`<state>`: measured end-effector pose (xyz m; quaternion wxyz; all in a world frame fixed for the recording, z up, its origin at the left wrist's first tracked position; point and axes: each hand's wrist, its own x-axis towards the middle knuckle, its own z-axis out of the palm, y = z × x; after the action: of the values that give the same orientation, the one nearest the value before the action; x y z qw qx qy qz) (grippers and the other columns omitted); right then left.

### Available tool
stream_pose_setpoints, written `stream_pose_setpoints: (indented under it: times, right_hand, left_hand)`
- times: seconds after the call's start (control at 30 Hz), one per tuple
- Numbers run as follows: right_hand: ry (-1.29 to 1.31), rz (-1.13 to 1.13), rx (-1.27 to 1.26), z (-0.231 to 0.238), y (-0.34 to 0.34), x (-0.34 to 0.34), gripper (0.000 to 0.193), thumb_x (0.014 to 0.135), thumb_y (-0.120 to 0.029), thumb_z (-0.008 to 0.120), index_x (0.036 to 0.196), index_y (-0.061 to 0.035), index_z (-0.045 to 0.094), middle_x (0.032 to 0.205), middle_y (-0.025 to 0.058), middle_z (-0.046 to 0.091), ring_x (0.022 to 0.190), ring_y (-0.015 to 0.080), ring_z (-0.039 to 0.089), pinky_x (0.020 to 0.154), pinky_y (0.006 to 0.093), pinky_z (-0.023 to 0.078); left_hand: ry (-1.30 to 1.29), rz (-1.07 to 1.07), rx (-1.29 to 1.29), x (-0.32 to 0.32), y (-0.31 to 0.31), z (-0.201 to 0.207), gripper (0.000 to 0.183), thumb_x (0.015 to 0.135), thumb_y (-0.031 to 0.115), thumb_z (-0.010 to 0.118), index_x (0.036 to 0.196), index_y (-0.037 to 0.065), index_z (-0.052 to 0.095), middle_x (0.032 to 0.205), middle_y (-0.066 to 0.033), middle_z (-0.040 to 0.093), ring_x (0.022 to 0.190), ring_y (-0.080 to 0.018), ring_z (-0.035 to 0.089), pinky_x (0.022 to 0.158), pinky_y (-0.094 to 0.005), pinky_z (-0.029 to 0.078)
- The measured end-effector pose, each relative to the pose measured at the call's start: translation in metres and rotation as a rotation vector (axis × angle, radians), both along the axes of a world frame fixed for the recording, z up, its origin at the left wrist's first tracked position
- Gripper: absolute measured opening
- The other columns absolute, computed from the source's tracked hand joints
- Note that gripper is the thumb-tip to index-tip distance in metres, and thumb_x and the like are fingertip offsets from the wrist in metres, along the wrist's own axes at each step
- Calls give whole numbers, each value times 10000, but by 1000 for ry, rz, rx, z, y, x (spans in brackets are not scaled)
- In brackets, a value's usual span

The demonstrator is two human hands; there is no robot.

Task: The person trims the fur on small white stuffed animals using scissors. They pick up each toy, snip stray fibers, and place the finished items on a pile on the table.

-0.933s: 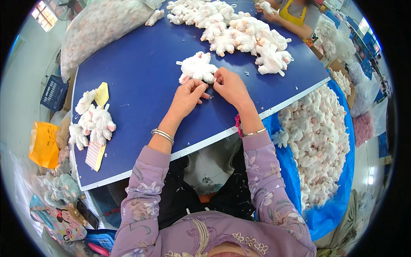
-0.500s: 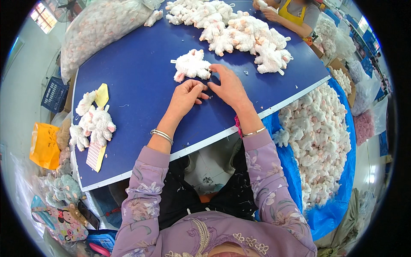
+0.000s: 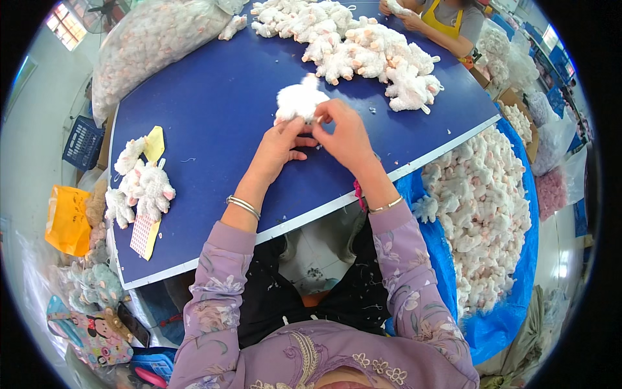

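Observation:
A white fluffy plush toy [image 3: 300,101], smeared by motion, is in front of me above the blue table [image 3: 227,162]. My left hand [image 3: 283,145] grips its near left edge, thumb and forefinger together and the other fingers loosely curled. At its near right edge, my right hand [image 3: 343,133] pinches the toy between bent fingers and thumb. The fingers partly cover that near edge, so its details are hidden.
More white plush toys [image 3: 363,48] are heaped at the far side, below a person in a yellow apron [image 3: 447,19]. Toys with yellow paper [image 3: 155,144] lie left. A stuffed clear bag [image 3: 155,52] stands far left; a blue sack [image 3: 479,324] of toys sits right.
The plush toy has turned and shifted slightly right; its white tag at the left no longer shows. Both my hands have closed in on its near edge.

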<state>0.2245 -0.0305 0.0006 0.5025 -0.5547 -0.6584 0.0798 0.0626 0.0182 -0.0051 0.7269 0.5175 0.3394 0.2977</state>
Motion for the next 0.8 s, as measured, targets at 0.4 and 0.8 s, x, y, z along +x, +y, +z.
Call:
stream_pose_setpoints:
  times: [0.4, 0.8]
  right_hand:
    - [57, 41, 140, -1, -7, -13, 154, 758, -22, 664, 885, -43, 579, 798, 75, 595, 704, 224, 601, 631, 329, 488]
    - [163, -30, 70, -6, -8, -28, 171, 797, -111, 680, 899, -32, 568, 708, 73, 640, 605, 189, 609, 576, 304, 482]
  left_hand:
    - [-354, 212, -157, -10, 9, 1, 272, 928, 309, 504, 851, 53, 548, 611, 10, 520, 439, -36, 359, 390, -195, 235]
    - [-212, 170, -151, 1, -3, -1, 149, 904, 259, 561, 947, 116, 563, 733, 27, 557, 546, -43, 479, 417, -185, 280]
